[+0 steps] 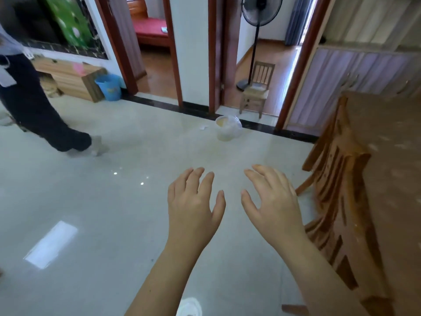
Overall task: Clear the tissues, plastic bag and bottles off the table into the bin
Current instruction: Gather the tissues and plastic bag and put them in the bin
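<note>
My left hand (193, 206) and my right hand (271, 201) are stretched out side by side over the pale tiled floor, fingers spread, nothing in either. Farther off on the floor stands a small cream bin (227, 130) lined with a clear plastic bag, near the dark threshold strip. A scrap of white tissue (203, 127) lies on the tiles just left of the bin. The wooden table (391, 169) runs along the right edge; the part in view carries only faint pale marks. No bottles are in view.
Wooden chairs (337, 169) line the table's left side. Another person's dark-trousered leg (43, 119) steps at the far left. A blue bucket (109, 87) stands by a wooden cabinet (70, 79). A small chair (256, 90) and a standing fan (258, 21) fill the doorway.
</note>
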`<action>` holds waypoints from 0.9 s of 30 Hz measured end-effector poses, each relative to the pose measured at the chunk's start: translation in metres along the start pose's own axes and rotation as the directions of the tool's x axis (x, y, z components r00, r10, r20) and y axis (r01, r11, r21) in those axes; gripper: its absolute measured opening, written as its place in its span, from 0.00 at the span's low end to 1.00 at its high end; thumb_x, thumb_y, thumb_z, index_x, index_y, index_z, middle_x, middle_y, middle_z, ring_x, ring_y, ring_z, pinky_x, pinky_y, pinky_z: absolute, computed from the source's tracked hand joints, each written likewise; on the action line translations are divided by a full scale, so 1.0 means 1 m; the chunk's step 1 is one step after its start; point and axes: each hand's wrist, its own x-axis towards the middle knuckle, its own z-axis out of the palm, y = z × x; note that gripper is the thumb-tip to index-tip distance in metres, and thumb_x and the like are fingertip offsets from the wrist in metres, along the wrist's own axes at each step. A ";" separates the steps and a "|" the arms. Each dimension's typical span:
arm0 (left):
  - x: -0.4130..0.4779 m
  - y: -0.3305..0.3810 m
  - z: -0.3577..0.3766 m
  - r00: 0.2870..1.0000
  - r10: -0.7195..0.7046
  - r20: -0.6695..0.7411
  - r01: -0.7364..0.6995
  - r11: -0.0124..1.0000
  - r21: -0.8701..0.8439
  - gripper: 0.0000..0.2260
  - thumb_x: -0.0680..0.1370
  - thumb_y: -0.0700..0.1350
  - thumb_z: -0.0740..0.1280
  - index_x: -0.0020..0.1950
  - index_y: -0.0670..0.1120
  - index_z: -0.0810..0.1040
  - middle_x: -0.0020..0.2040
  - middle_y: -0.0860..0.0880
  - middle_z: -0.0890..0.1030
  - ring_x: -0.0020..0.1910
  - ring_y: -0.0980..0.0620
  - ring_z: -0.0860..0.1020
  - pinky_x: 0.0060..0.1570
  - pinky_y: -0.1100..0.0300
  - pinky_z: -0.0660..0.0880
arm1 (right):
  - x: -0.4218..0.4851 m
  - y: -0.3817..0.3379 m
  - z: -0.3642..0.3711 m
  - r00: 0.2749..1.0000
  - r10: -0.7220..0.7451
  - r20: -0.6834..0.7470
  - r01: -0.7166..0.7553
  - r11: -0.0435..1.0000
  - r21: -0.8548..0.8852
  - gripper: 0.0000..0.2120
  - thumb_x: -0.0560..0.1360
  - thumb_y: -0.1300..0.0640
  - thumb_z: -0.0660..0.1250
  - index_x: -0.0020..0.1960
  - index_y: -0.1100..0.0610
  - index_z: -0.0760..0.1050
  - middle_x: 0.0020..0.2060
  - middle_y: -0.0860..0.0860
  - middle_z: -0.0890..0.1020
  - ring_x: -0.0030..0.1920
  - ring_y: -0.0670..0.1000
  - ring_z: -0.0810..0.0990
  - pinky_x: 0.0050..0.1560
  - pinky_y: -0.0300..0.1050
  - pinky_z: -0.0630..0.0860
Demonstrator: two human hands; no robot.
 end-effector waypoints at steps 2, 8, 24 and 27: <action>0.026 -0.012 0.018 1.000 0.025 0.010 -0.024 0.999 -0.034 0.16 0.74 0.50 0.61 0.54 0.41 0.79 0.53 0.42 0.81 0.56 0.40 0.77 0.54 0.51 0.66 | 0.022 0.003 0.015 0.999 0.033 -0.020 -0.033 0.999 -0.022 0.19 0.73 0.50 0.56 0.58 0.58 0.75 0.55 0.55 0.79 0.57 0.55 0.74 0.57 0.53 0.72; 0.090 -0.020 0.090 0.987 0.099 0.127 -0.081 0.987 -0.137 0.17 0.74 0.50 0.61 0.54 0.41 0.79 0.54 0.43 0.81 0.57 0.41 0.76 0.54 0.49 0.69 | 0.075 0.045 0.053 0.990 0.091 -0.107 -0.099 0.992 -0.082 0.17 0.73 0.52 0.59 0.55 0.60 0.77 0.52 0.57 0.81 0.54 0.57 0.77 0.54 0.53 0.74; 0.344 0.063 0.308 0.914 0.342 0.217 -0.280 0.920 -0.274 0.19 0.74 0.52 0.58 0.56 0.43 0.79 0.56 0.44 0.81 0.58 0.43 0.77 0.56 0.50 0.72 | 0.295 0.262 0.107 0.924 0.281 -0.258 -0.336 0.921 -0.196 0.17 0.71 0.53 0.65 0.55 0.62 0.77 0.52 0.59 0.82 0.53 0.59 0.79 0.56 0.53 0.73; 0.375 0.065 0.344 0.903 0.353 0.245 -0.277 0.914 -0.296 0.19 0.74 0.53 0.58 0.56 0.44 0.78 0.56 0.44 0.81 0.58 0.43 0.77 0.56 0.49 0.72 | 0.324 0.289 0.121 0.912 0.317 -0.260 -0.374 0.902 -0.216 0.17 0.71 0.52 0.65 0.55 0.61 0.77 0.53 0.58 0.81 0.53 0.58 0.79 0.56 0.52 0.71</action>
